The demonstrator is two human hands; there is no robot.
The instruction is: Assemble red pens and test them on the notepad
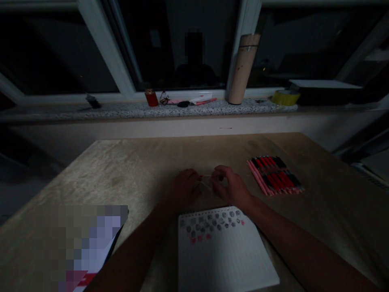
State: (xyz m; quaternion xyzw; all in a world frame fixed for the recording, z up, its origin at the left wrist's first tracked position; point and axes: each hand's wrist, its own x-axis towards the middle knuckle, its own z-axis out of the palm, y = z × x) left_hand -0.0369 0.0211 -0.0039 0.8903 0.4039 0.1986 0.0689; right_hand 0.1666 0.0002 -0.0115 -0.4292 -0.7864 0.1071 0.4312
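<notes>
Near the middle of the table my left hand (184, 186) and my right hand (231, 186) face each other just beyond the notebook. Both are closed, with fingertips pinched around thin, pale, slender pieces (206, 177) that span the gap between them. A small red-orange spot shows by the left fingertips. Dim light hides what exactly these pieces are. Below the hands lies an open lined spiral notebook (225, 255), with rows of dark scribbled marks and a few red ones at its top. To the right of my right hand, red, black and pink pens (275, 175) lie side by side.
A partly pixelated flat object (100, 243) lies at the table's left front. On the speckled windowsill (121, 110) stand a red jar (151, 98), a tall cardboard tube (244, 69) and a yellow tape roll (285, 97). Dark windows rise behind.
</notes>
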